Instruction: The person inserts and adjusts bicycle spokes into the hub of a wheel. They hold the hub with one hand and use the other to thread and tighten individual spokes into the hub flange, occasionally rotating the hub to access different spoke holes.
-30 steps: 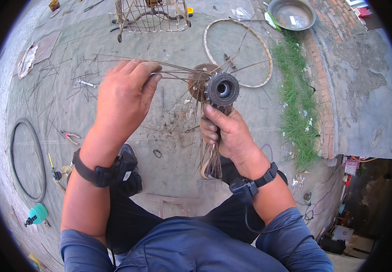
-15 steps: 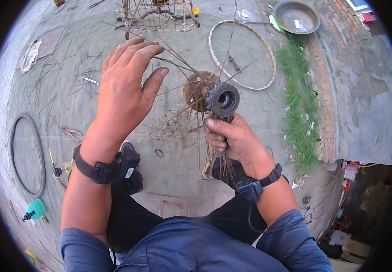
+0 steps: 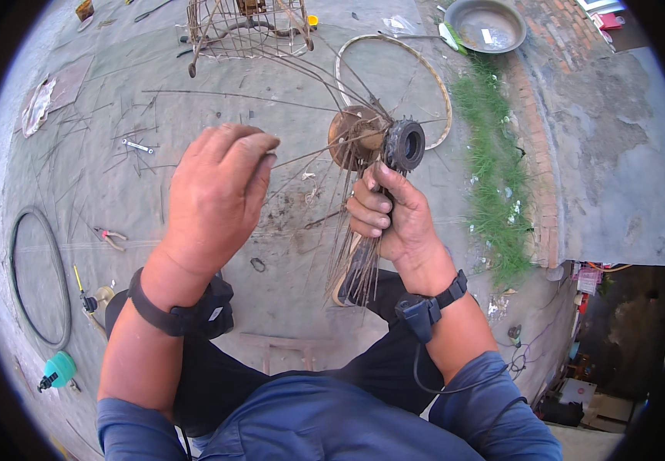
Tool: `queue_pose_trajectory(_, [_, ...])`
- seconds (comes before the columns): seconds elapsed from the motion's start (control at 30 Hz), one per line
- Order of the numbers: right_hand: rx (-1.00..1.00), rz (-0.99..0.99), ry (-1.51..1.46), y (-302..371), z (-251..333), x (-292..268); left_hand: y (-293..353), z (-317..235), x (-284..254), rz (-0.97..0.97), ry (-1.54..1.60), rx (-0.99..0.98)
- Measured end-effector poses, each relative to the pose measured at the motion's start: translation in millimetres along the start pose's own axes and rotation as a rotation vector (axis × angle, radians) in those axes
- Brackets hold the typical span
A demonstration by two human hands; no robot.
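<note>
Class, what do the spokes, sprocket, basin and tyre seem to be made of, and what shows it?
Spokes: probably steel; thin, mostly straight, with a dull, rust-like brown surface.
Sprocket: likely steel; dark, with hard-edged teeth.
Basin: grey and smooth; metal or plastic, the look leaves it open.
Tyre: likely rubber; dark and matt.

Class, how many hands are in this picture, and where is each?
2: the left hand is to the left of the rusty wheel hub; the right hand grips a bundle of spokes below the hub.
</note>
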State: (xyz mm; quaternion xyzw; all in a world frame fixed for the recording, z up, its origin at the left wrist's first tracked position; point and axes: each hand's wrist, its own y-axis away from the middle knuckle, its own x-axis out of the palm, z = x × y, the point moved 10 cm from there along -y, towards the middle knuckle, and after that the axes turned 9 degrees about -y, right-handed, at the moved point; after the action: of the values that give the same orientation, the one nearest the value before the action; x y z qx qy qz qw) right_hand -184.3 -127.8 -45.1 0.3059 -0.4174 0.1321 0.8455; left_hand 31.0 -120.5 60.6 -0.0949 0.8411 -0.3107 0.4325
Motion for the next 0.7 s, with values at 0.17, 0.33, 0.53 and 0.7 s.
queue_pose_trajectory(0.17, [0.049, 0.107, -0.063, -2, -4, 4, 10, 12, 31, 0.278, 0.102, -0.145])
queue_pose_trajectory(0.33, [0.052, 0.093, -0.055, -4, -5, -1, 5, 14, 22, 0.327, 0.291, -0.223])
queue_pose_trajectory(0.53, [-0.013, -0.002, -0.035, -6, -4, -2, 29, -8, 31, 0.618, 0.616, -0.490])
queue_pose_trajectory(0.7, [-0.040, 0.061, 0.059, -8, -4, 3, 60, -36, 56, 0.702, 0.563, -0.391])
